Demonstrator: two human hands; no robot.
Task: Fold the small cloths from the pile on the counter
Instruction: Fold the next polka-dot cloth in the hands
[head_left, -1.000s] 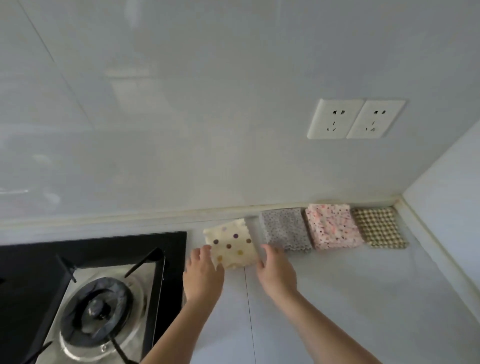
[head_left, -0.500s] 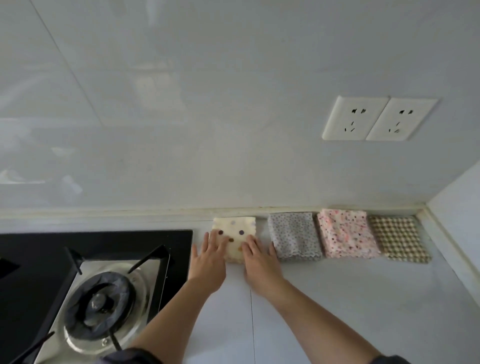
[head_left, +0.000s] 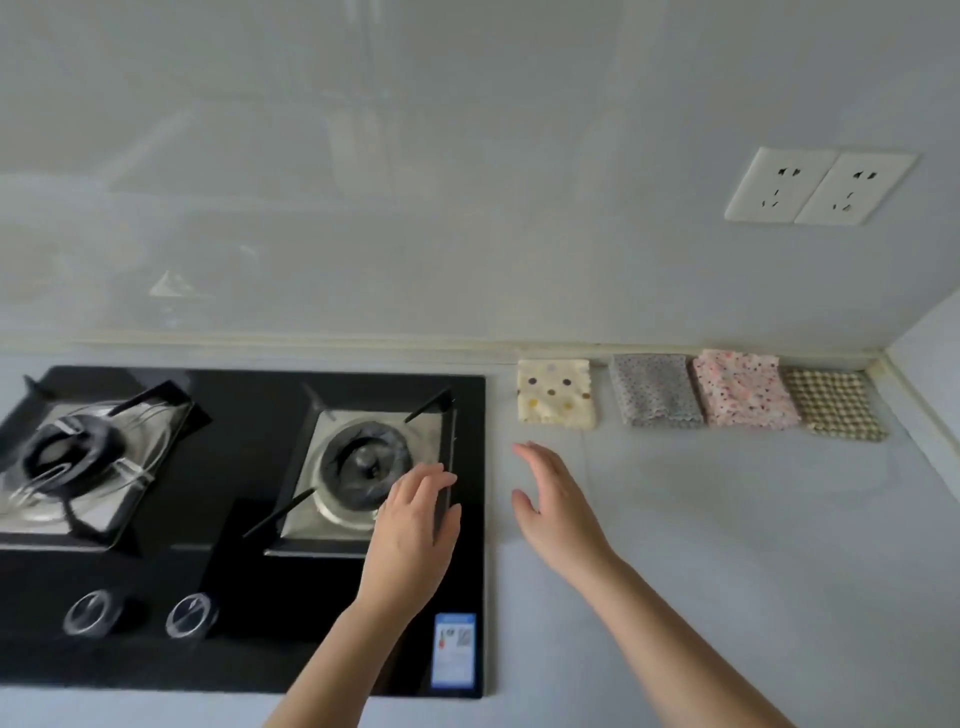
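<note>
Fingers (head_left: 431, 480) of the left hand (head_left: 410, 525) are held straight and loosely spread, and nothing is gripped. The right hand (head_left: 558, 512) is likewise held flat and empty. The left hand is seen over the right edge of the black hob (head_left: 249, 525), and the right hand over the counter (head_left: 727, 561), at lower centre of the frame.

Four folded cloths are laid in one row along the foot of the wall, at centre right: a cream dotted cloth (head_left: 556, 393), a grey cloth (head_left: 655, 391), a pink cloth (head_left: 744, 388) and a brown checked cloth (head_left: 834, 404). The cream one is set slightly apart from the others, just above the right hand, and is touched by neither hand.

Two burners (head_left: 366, 467) and two knobs (head_left: 191, 618) are counted on the hob, and two sockets (head_left: 779, 185) at upper right.
</note>
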